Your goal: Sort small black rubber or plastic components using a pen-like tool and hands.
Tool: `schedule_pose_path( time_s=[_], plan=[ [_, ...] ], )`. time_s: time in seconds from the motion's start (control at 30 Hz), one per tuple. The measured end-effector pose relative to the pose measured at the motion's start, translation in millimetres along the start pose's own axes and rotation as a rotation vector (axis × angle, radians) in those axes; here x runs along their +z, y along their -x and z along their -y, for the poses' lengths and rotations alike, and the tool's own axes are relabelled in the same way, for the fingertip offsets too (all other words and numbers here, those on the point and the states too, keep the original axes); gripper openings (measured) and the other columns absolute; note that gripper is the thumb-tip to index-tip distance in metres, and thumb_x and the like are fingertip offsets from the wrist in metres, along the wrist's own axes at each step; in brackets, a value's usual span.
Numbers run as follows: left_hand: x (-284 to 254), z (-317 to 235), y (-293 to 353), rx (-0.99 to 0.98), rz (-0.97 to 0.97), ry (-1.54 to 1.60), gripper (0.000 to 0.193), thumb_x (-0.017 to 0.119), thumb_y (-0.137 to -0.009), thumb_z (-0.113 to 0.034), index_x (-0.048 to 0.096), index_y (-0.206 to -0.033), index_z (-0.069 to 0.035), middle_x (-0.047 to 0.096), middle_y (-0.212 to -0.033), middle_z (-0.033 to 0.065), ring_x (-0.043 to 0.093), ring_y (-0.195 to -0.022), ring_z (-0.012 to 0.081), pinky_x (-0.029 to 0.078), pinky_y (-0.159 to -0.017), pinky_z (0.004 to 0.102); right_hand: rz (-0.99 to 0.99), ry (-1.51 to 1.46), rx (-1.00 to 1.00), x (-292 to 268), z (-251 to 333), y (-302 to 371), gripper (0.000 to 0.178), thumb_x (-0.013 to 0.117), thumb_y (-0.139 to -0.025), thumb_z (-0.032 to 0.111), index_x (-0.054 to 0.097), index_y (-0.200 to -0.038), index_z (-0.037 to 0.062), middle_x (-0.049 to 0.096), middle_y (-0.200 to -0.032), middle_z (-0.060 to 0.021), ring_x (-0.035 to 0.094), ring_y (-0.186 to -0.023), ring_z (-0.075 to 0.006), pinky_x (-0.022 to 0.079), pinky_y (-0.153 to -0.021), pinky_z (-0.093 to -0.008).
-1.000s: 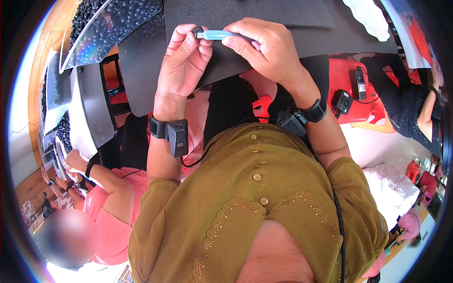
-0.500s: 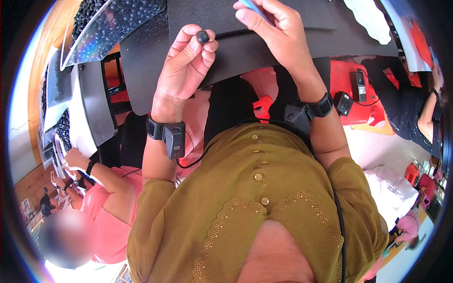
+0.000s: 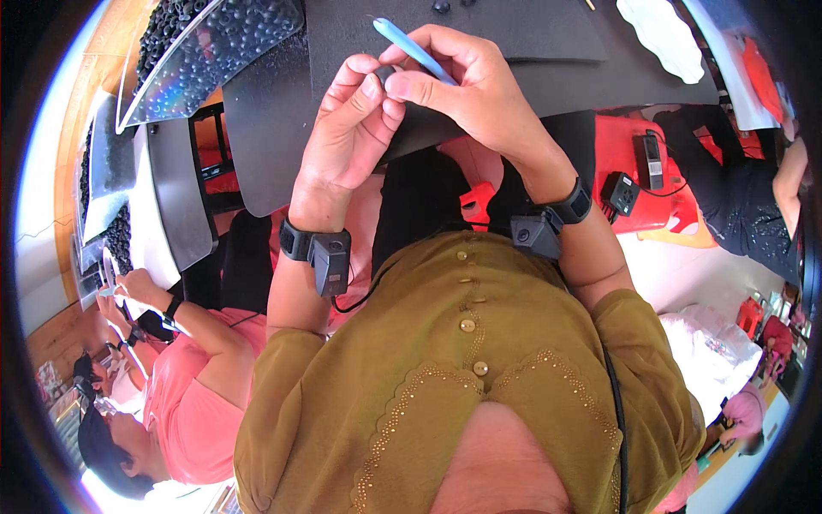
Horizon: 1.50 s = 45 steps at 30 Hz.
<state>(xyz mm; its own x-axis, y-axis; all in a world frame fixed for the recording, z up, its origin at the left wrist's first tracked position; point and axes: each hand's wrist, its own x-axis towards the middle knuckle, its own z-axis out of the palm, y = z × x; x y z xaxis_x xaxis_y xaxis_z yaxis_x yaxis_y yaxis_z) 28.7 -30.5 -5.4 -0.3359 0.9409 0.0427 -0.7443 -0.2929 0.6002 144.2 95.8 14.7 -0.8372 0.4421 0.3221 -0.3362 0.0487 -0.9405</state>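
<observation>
My right hand (image 3: 467, 90) grips a light blue pen-like stick (image 3: 409, 47) that points up and to the left. My left hand (image 3: 351, 128) pinches a small dark cap-like piece (image 3: 387, 74) between thumb and fingertips, right against the lower part of the blue stick. Both hands meet above the near edge of a black mat (image 3: 479, 34) on the table. Black bands with small devices sit on both wrists.
A clear tray of small dark beads (image 3: 205, 51) lies at the far left. A white scalloped plate (image 3: 664, 38) rests at the far right. A person in pink (image 3: 184, 385) works at my left. A red stool with black chargers (image 3: 638, 176) stands at the right.
My hands were apart half a second ago, the left one holding the dark piece alone. Now they have come together, with the blue stick tilted up-left against that piece.
</observation>
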Motion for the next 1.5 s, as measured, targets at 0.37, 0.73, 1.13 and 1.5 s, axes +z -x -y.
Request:
schedule_pose_path(
  time_s=[0.37, 0.73, 1.13, 1.5],
  plan=[
    [1.2, -59.8, -7.5, 0.214, 0.061, -0.339, 0.014, 0.059, -0.091, -0.008, 0.056, -0.105, -0.007, 0.060, -0.106, 0.0095, 0.055, -0.096, 0.0178, 0.049, -0.082, 0.0225, -0.022, 0.102, -0.040, -20.7, 1.2, 0.3, 0.020, 0.068, -0.085, 0.014, 0.066, -0.102, 0.0028, 0.061, -0.079, 0.0037, 0.049, -0.072, -0.0027, 0.040, -0.065, -0.0191],
    [1.7, -221.3, -51.3, 0.781, -0.404, -1.676, 0.038, 0.074, -0.077, -0.009, 0.066, -0.114, -0.011, 0.062, -0.102, 0.0080, 0.058, -0.095, 0.0112, 0.047, -0.081, 0.0227, -0.362, 0.138, -0.027, -41.7, -9.8, 4.1, 0.011, 0.064, -0.088, 0.010, 0.066, -0.094, 0.0011, 0.051, -0.073, 0.0071, 0.040, -0.066, -0.0016, 0.032, -0.059, -0.0180],
    [37.9, -71.3, -87.1, 0.402, 0.208, -1.812, 0.021, 0.069, -0.080, -0.007, 0.067, -0.100, -0.004, 0.068, -0.089, 0.0068, 0.063, -0.083, 0.0119, 0.051, -0.074, 0.0269, -0.461, -0.122, -0.087, -49.7, -19.4, 3.5, 0.015, 0.063, -0.088, 0.009, 0.065, -0.101, 0.0007, 0.056, -0.074, 0.0003, 0.040, -0.054, -0.0013, 0.029, -0.048, -0.0172],
    [34.2, -42.5, -115.7, 0.029, 0.222, -1.532, 0.025, 0.064, -0.087, -0.014, 0.062, -0.109, -0.005, 0.064, -0.097, 0.0088, 0.062, -0.084, 0.0148, 0.050, -0.073, 0.0275, -0.436, -0.066, -0.040, -51.4, -17.9, 7.9, 0.014, 0.063, -0.088, 0.011, 0.065, -0.099, 0.0018, 0.056, -0.076, 0.0022, 0.043, -0.059, -0.0021, 0.034, -0.052, -0.0179]
  ],
)
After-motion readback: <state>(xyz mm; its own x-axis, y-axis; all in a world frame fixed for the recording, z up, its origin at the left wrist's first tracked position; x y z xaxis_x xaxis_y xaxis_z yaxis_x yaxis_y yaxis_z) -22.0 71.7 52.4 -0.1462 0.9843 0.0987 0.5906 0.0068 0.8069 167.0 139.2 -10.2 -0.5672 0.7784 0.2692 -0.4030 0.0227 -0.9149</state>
